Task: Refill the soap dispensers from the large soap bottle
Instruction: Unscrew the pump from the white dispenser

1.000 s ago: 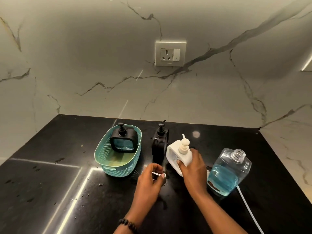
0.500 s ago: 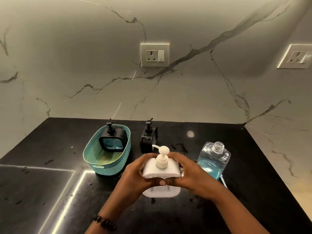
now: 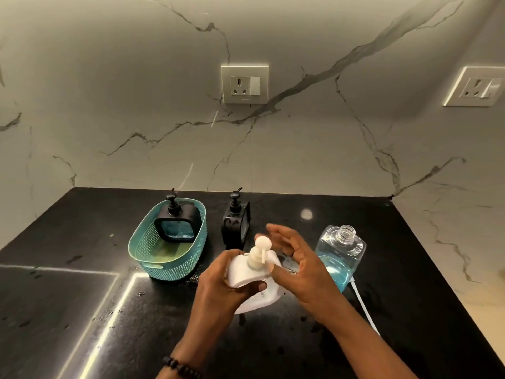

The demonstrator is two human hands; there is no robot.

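Note:
A white soap dispenser (image 3: 255,280) with a cream pump head (image 3: 259,251) sits in front of me, held by my left hand (image 3: 221,285), whose fingers wrap its left side and thumb lies on its front. My right hand (image 3: 297,258) hovers beside the pump with fingers spread, its thumb near the dispenser's right shoulder. The large clear soap bottle (image 3: 338,255), uncapped and partly full of blue liquid, stands just right of that hand. A black dispenser (image 3: 235,222) stands behind. Another black dispenser (image 3: 177,222) sits in a teal basket (image 3: 166,265).
The black counter (image 3: 82,310) carries scattered droplets and a bright light streak at the left. A white cord (image 3: 363,305) runs from behind the large bottle toward the front right. Two wall sockets (image 3: 244,84) (image 3: 476,87) sit on the marble backsplash.
Half a second ago both hands clasped the white dispenser. Now my right hand has come off its side and opened next to the pump, whose spout has turned toward me.

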